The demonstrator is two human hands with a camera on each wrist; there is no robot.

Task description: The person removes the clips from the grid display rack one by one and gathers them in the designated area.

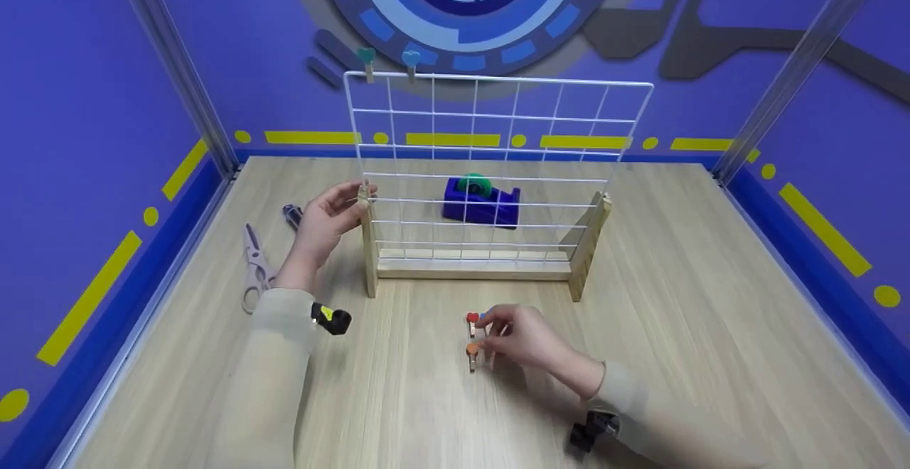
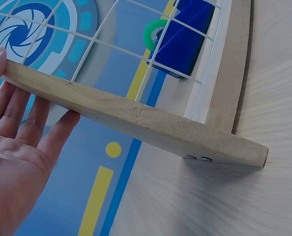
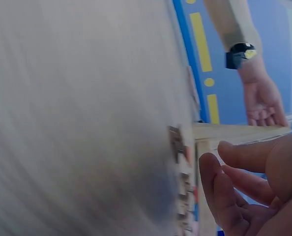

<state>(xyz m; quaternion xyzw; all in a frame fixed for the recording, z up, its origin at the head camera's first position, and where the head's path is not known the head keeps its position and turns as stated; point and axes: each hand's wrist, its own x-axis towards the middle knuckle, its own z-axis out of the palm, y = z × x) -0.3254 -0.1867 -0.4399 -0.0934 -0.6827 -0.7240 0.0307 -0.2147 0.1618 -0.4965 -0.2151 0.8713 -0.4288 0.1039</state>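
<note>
My left hand grips the top of the left wooden upright of a stand that bears a white wire grid. In the left wrist view its thumb lies on one side of the wood and the fingers on the other. My right hand hovers by a small group of heart-topped mini clothespins on the table. A red clothespin and an orange clothespin show; others are partly hidden behind the fingers. Nothing shows between the bent thumb and fingers in the right wrist view. A green clothespin and a light-blue clothespin are clipped on the grid's top wire.
Behind the grid stands a blue tape dispenser with a green roll. Scissors lie left of the left forearm, beside a dark slim object. Purple-blue panels wall the table at the back and sides.
</note>
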